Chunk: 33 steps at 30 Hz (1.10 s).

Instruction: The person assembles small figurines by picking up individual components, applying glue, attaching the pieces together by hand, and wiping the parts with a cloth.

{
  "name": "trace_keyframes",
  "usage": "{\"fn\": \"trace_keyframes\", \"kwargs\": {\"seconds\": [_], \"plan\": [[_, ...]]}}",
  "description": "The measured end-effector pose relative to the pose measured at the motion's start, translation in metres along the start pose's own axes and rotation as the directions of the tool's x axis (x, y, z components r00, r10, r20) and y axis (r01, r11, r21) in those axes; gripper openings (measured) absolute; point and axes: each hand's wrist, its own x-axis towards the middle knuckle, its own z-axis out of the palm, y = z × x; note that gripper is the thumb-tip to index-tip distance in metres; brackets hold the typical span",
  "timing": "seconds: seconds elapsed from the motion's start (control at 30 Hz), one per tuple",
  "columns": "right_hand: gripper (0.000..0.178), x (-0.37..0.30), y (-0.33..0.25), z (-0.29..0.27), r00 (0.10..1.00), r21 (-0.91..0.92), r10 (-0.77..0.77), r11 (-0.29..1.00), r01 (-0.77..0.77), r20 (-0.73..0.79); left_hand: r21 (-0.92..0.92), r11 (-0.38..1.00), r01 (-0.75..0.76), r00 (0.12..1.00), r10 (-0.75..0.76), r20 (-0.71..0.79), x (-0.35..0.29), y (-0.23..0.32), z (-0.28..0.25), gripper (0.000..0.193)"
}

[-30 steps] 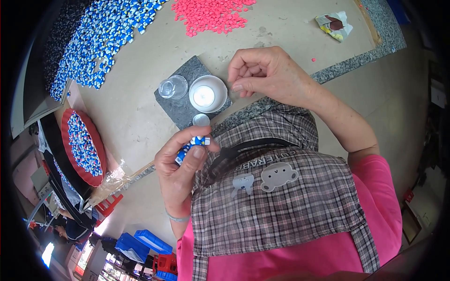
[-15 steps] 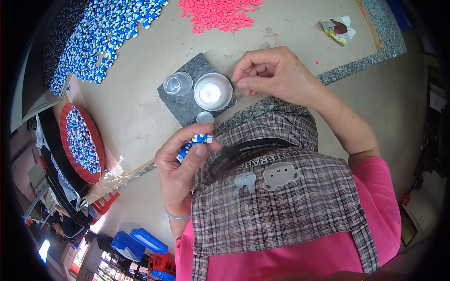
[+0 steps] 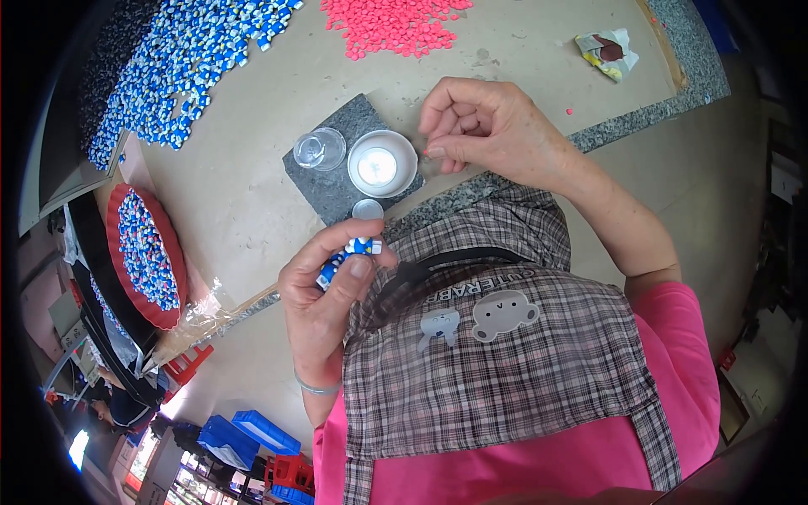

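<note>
My left hand (image 3: 324,273) is closed around several small blue-and-white pieces (image 3: 362,246), just in front of the apron at the table's near edge. One piece sticks out between thumb and forefinger, its white end to the right. My right hand (image 3: 488,130) is pinched above the table's edge, right of a round white dish (image 3: 410,166). A tiny pink piece (image 3: 427,152) shows at its thumb and fingertip. The dish stands on a dark grey slab (image 3: 317,195), beside clear round cups (image 3: 320,150). A small round lid-like disc (image 3: 367,209) lies by my left fingertips.
A large spread of blue-and-white pieces (image 3: 172,88) covers the far left of the table. Pink discs (image 3: 387,25) lie heaped at the far middle. A crumpled wrapper (image 3: 608,54) sits far right. At left stands a red fluted tray (image 3: 175,261) of mixed pieces. Blue crates (image 3: 265,431) stand below.
My right hand has shifted very slightly, and a pink spot now shows at its fingertips. The left hand keeps its hold almost unmoved.
</note>
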Motion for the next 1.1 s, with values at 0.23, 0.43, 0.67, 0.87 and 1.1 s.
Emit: {"fn": "trace_keyframes", "kwargs": {"seconds": [0.23,0.43,0.67,0.87,1.1], "plan": [[0.013,0.002,-0.002,0.004,0.999,-0.100,-0.028,0.995,0.026,-0.016,0.008,1.000,0.025,1.000,-0.025,-0.011,-0.001,0.001,-0.001,0.028],[0.015,0.004,-0.003,0.007,0.999,-0.163,-0.045,0.986,0.042,-0.014,0.025,1.000,0.014,1.000,-0.014,0.003,-0.001,-0.001,-0.002,0.027],[0.018,0.006,-0.004,0.007,0.997,-0.253,-0.076,0.965,0.070,-0.014,0.012,1.000,0.024,0.999,-0.024,0.026,0.001,-0.001,-0.004,0.026],[0.018,0.003,-0.012,0.005,1.000,-0.098,-0.002,0.995,0.003,0.016,0.013,1.000,0.022,1.000,-0.022,0.022,0.002,0.001,-0.002,0.027],[0.021,-0.002,-0.025,-0.001,0.996,0.076,0.062,0.995,-0.067,0.057,0.007,1.000,0.008,0.998,-0.009,0.061,0.006,0.004,-0.001,0.027]]}}
